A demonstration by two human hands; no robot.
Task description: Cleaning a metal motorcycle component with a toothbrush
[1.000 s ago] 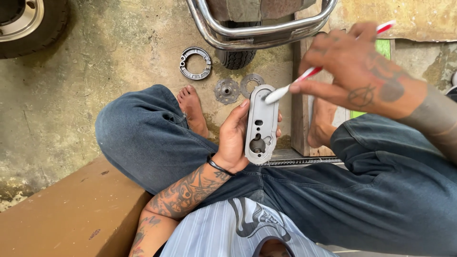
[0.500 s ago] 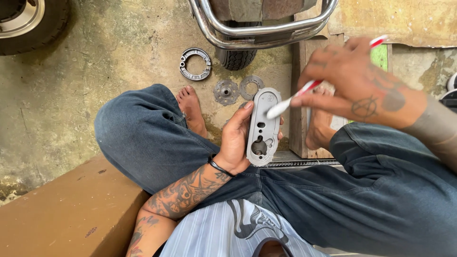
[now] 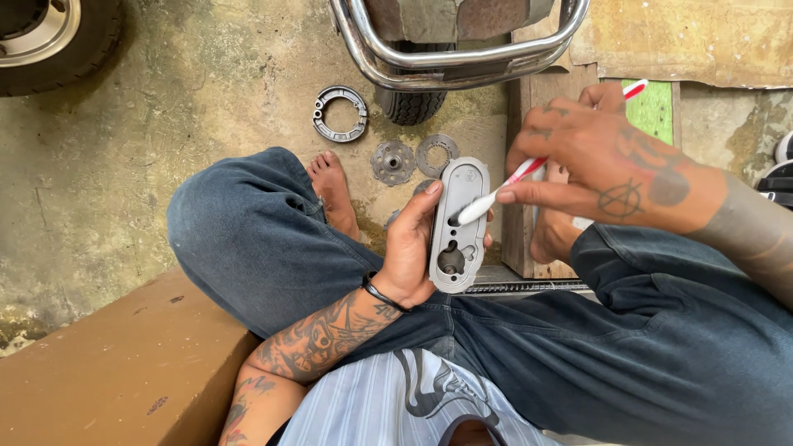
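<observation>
Stained concrete floor (image 3: 206, 74) fills the background of the head view, with a curved chrome tube guard (image 3: 446, 58) and a small black tyre (image 3: 410, 106) at top. On the floor lie a grey metal brake-shoe ring (image 3: 339, 113) and two round grey metal discs (image 3: 394, 162), side by side, near my bare foot. I sit cross-legged in blue jeans. My left hand (image 3: 409, 244) is wrapped around the edge of an oblong grey metal cover plate with holes (image 3: 457, 225), held upright above my lap. My right hand (image 3: 599, 161) pinches a red-and-white plastic toothbrush (image 3: 529, 169) between thumb and fingers; its white head touches the plate's middle, beside a small hole.
</observation>
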